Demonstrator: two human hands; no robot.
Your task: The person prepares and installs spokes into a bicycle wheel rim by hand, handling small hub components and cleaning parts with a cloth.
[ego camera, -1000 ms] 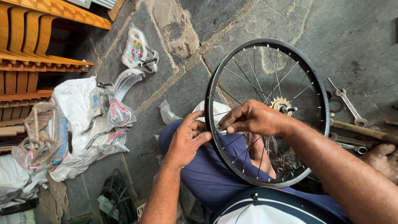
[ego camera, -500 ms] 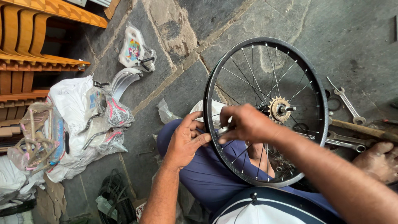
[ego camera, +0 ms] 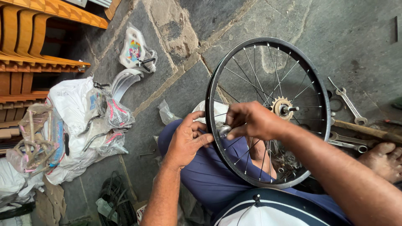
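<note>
A small bicycle wheel point(ego camera: 217, 75) with a black rim, thin spokes and a gold sprocket point(ego camera: 281, 107) at its hub stands upright across my lap. My left hand point(ego camera: 186, 140) rests against the outside of the rim's near-left edge, fingers curled onto it. My right hand point(ego camera: 251, 120) reaches through the spokes from the inside and pinches a small silver tool point(ego camera: 224, 131) at the rim, right opposite the left hand's fingertips.
Spanners point(ego camera: 347, 102) and a wooden handle point(ego camera: 364, 129) lie on the stone floor to the right, beside a bare foot point(ego camera: 383, 159). At left are plastic-wrapped bicycle parts point(ego camera: 83, 121), a silver mudguard point(ego camera: 125, 81) and stacked orange chairs point(ego camera: 25, 42).
Both hands stayed at the same spot on the rim. My right hand shifted slightly, its fingers now closed around the small silver tool.
</note>
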